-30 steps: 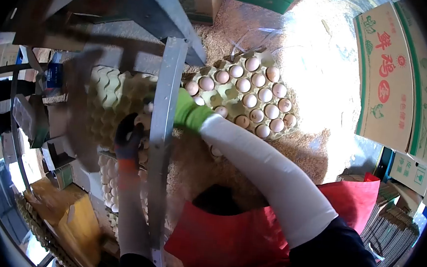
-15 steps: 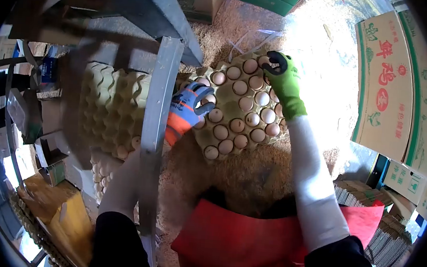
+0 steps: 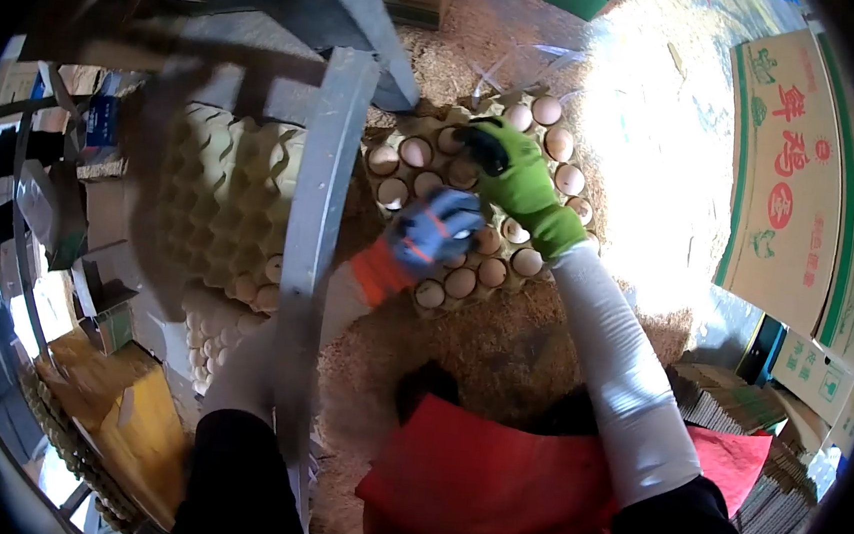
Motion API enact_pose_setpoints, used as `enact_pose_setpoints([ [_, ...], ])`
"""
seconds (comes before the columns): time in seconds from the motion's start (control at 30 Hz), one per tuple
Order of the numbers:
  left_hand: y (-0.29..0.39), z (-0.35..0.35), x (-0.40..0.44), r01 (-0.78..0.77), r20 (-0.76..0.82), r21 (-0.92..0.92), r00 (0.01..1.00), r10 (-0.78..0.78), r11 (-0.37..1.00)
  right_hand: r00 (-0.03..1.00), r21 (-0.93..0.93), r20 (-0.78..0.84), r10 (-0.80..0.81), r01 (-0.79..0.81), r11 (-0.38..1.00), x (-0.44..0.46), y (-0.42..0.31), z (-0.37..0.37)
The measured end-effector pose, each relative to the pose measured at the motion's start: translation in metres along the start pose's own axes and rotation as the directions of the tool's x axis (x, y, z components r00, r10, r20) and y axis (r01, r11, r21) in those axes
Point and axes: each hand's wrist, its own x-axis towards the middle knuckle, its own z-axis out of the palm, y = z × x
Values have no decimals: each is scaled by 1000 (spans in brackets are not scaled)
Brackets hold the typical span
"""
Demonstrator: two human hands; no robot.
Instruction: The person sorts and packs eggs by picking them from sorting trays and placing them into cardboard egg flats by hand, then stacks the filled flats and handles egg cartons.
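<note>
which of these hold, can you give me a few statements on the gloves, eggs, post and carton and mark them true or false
1. The right hand is gloved in green. True.
2. The left hand is gloved in plain white. False: its glove is blue and orange.
3. The egg tray beneath the hands holds no eggs. False: many eggs sit in it.
4. A carton with red lettering shows at the picture's right. True.
5. In the picture, the metal post is right of that tray. False: it is left.

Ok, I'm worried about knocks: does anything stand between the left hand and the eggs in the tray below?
Nothing visible between the left hand and the eggs; the metal post crosses in front of the forearm.
</note>
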Motion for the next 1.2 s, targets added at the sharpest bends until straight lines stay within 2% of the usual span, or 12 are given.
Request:
enact_pose_setpoints([
  [0.1,-9,27,17,-188,163,263,975,148,946,904,162,-420,75,-7,987,-16,43,11],
  [0.13,-21,43,12,-198,-51,158,977,208,968,909,125,-403,106,-60,990,-21,22,-6],
  [0.2,0,14,7,-236,59,292,972,228,927,929,241,-355,108,-20,970,-41,13,-19],
  [0.37,29,-61,-78,316,-537,280,834,-125,906,921,225,-356,155,-76,971,-70,-39,7],
  [0.47,5,-105,-172,717,-740,151,538,-404,680,954,16,-146,-263,268,963,-56,-71,59],
  [0.57,27,-127,-223,787,-682,281,567,-462,549,887,94,-3,-461,459,883,-37,-98,147],
  [0.73,37,-126,-227,705,-439,668,632,-639,238,958,931,-44,-283,142,337,-18,-138,295],
  [0.83,18,-140,-247,677,-330,580,703,-630,453,984,975,69,-167,-31,222,-16,-122,273],
  [0.9,17,-144,-250,639,-275,557,744,-609,530,995,864,47,-85,2,503,-32,-105,229],
  [1.0,23,-158,-240,554,-179,613,792,-584,563,879,850,443,174,-474,231,-50,-130,135],
  [1.07,30,-160,-233,587,-145,607,745,-651,536,957,868,126,262,-235,438,-75,-106,120],
  [1.2,44,-159,-209,642,-324,455,765,-557,617,755,853,-190,627,-190,486,-93,-60,85],
])
